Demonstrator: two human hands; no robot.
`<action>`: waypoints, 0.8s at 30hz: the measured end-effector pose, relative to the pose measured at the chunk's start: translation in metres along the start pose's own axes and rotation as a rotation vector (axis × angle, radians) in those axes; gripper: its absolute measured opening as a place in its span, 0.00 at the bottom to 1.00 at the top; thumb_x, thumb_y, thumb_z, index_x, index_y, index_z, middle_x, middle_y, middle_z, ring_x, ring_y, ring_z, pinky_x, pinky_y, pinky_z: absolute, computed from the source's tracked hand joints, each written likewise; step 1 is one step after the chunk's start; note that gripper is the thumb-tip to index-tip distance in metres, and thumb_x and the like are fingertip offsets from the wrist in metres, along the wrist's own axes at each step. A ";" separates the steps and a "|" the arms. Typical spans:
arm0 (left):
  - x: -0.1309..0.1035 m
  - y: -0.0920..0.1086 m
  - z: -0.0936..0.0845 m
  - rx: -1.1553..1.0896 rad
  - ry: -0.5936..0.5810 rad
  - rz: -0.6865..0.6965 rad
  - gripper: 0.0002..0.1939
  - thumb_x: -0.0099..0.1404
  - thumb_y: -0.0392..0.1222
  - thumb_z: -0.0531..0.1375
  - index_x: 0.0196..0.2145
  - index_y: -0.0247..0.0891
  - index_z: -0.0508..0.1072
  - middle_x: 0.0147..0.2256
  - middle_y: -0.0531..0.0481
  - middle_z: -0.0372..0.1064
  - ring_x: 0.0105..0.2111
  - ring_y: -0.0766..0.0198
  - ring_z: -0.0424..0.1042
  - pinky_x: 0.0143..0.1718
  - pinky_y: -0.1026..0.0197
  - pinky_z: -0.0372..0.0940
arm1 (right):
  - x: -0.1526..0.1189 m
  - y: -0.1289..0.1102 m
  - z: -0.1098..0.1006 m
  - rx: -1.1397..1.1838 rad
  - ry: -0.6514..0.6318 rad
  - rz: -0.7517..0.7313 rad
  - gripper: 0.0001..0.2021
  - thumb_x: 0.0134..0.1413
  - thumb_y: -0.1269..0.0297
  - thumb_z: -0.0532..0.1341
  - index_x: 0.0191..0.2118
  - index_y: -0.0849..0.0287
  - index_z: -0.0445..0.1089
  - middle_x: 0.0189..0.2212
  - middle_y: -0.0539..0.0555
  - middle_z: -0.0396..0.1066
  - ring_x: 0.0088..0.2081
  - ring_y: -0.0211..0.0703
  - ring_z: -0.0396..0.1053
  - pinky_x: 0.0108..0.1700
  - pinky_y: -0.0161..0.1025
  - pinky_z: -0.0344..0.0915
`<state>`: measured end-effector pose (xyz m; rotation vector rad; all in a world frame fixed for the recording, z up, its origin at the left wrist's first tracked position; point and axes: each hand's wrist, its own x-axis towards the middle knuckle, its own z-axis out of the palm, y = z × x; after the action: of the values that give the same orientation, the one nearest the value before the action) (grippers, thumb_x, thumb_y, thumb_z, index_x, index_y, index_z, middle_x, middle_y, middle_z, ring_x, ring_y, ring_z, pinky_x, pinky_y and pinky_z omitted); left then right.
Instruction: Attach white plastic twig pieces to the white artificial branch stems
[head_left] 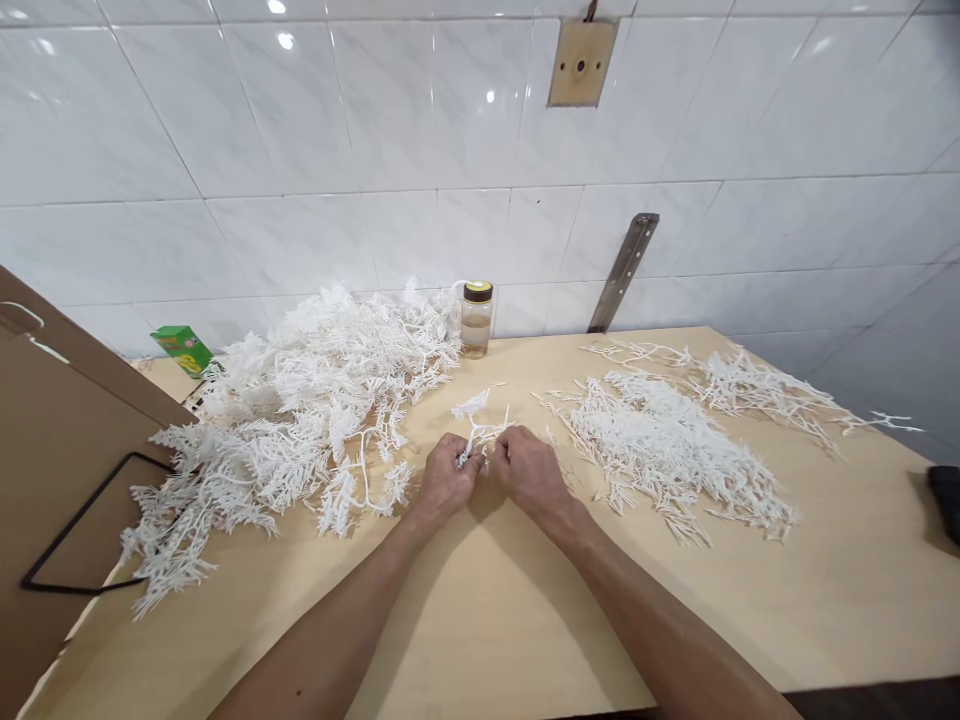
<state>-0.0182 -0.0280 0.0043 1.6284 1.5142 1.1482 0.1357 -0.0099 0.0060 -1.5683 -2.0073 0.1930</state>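
Observation:
In the head view both hands meet over the middle of the table (pixel 510 600). My left hand (pixel 448 475) is closed round the base of a small white artificial branch (pixel 474 432), whose twigs rise above the fist. My right hand (pixel 531 468) is closed at the branch's right side, its fingertips by a twig; what lies within them is hidden. To the left spreads a tall heap of fuller white artificial branches (pixel 300 390). On the right lies a flatter pile of white sprigs (pixel 667 440), with thin bare stems (pixel 765 390) behind it.
At the back stands a clear jar (pixel 475 325) with a dark lid and liquid inside. A green box (pixel 182 348) is behind the heap. A cardboard box (pixel 75 440) borders the left side. A metal strip (pixel 624 272) leans on the tiled wall (pixel 390 110).

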 end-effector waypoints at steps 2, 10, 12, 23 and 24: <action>0.000 0.000 -0.001 -0.046 -0.012 -0.006 0.05 0.59 0.39 0.58 0.26 0.38 0.69 0.31 0.51 0.66 0.32 0.63 0.66 0.35 0.61 0.61 | 0.003 0.005 -0.005 0.094 0.026 0.102 0.07 0.57 0.69 0.55 0.30 0.60 0.68 0.28 0.56 0.72 0.29 0.41 0.69 0.31 0.36 0.63; 0.000 -0.001 -0.002 -0.087 0.045 -0.023 0.09 0.59 0.43 0.60 0.24 0.38 0.69 0.29 0.52 0.65 0.31 0.64 0.66 0.36 0.62 0.61 | 0.001 -0.002 -0.014 0.726 -0.283 0.358 0.13 0.54 0.54 0.60 0.32 0.59 0.70 0.18 0.48 0.69 0.17 0.36 0.67 0.18 0.30 0.61; 0.000 -0.001 -0.002 -0.080 0.045 -0.030 0.09 0.58 0.43 0.61 0.23 0.38 0.69 0.29 0.52 0.65 0.32 0.64 0.66 0.36 0.62 0.60 | 0.000 -0.002 -0.012 0.751 -0.338 0.371 0.13 0.54 0.53 0.60 0.32 0.60 0.70 0.19 0.48 0.69 0.17 0.36 0.68 0.16 0.29 0.57; 0.000 -0.001 0.000 -0.029 0.062 -0.016 0.08 0.59 0.41 0.59 0.24 0.38 0.69 0.29 0.51 0.65 0.30 0.64 0.65 0.34 0.62 0.60 | -0.003 0.002 -0.006 0.664 -0.389 0.336 0.11 0.54 0.55 0.60 0.31 0.58 0.71 0.20 0.48 0.70 0.19 0.37 0.70 0.20 0.31 0.64; 0.000 -0.001 0.000 -0.006 0.067 -0.004 0.09 0.59 0.41 0.59 0.23 0.38 0.67 0.28 0.52 0.64 0.30 0.64 0.65 0.34 0.62 0.60 | -0.003 0.001 -0.007 0.626 -0.369 0.299 0.10 0.54 0.57 0.60 0.31 0.58 0.71 0.20 0.48 0.70 0.19 0.38 0.70 0.22 0.32 0.65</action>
<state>-0.0184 -0.0275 0.0029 1.5964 1.5536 1.2147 0.1403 -0.0142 0.0101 -1.4624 -1.6957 1.1786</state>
